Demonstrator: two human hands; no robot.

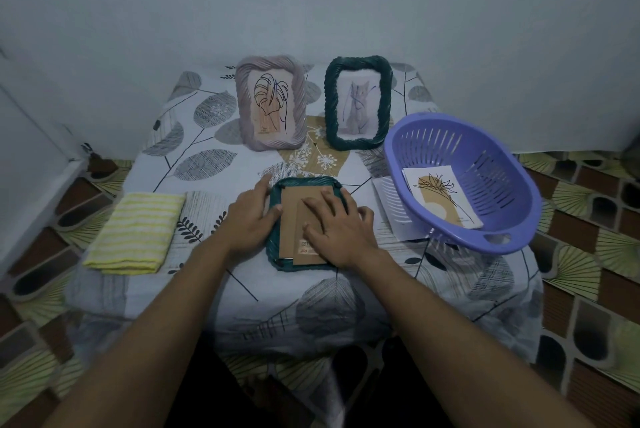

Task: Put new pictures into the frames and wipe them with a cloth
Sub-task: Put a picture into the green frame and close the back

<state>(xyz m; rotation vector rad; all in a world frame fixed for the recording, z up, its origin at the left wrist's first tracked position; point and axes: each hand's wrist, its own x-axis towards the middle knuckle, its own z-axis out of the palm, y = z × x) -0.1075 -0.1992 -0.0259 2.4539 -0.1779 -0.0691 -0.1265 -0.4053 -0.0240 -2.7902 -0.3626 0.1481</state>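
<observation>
A dark green frame [277, 254] lies face down at the table's middle, its brown cardboard back [294, 209] facing up. My left hand [247, 223] grips the frame's left edge, thumb on the cardboard. My right hand [341, 226] lies flat on the back with fingers spread. Two frames stand upright at the back: a pink one [270, 105] with a leaf drawing and a dark green one [358, 101] with a cat picture. A folded yellow striped cloth [135, 231] lies to the left. A flower picture [441, 195] rests inside a purple basket [502, 185].
The table wears a leaf-patterned cloth [207, 157] and stands against a pale wall. White paper sheets [388, 199] poke out from under the basket at the right. A patterned floor surrounds the table on both sides.
</observation>
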